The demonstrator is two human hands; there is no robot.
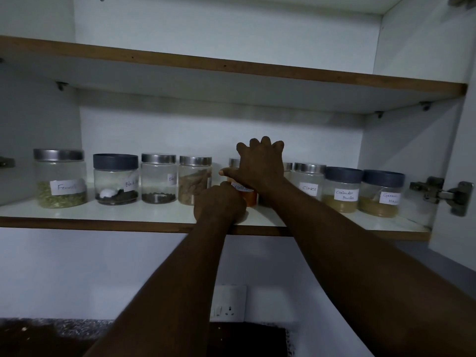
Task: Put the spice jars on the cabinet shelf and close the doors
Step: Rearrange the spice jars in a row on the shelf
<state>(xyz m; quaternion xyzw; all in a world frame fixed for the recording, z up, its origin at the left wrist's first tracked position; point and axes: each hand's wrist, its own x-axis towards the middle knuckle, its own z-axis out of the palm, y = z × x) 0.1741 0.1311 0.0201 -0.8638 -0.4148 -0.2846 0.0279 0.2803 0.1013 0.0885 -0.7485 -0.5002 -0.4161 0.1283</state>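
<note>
Several labelled spice jars stand in a row on the lower cabinet shelf [103, 213]. A jar of orange-red powder [249, 195] sits mid-shelf. My right hand [260, 163] lies over its lid and upper side, fingers spread upward, thumb pointing left. My left hand [220, 204] is curled against the jar's lower left side, resting on the shelf. To the left stand the fennel jar [60, 179], a dark-lidded black-spice jar [116, 179], another black-spice jar [158, 181] and a brown-powder jar [194, 180]. To the right stand the cloves jar [307, 181], coriander powder jar [341, 189] and garam masala jar [381, 193].
An upper shelf [231, 65] runs above with nothing on it. The right cabinet door [456, 150] is swung open, its hinge [443, 194] beside the last jar. A hinge part shows at the left edge. Below are a wall socket [228, 304] and a dark counter [51, 336].
</note>
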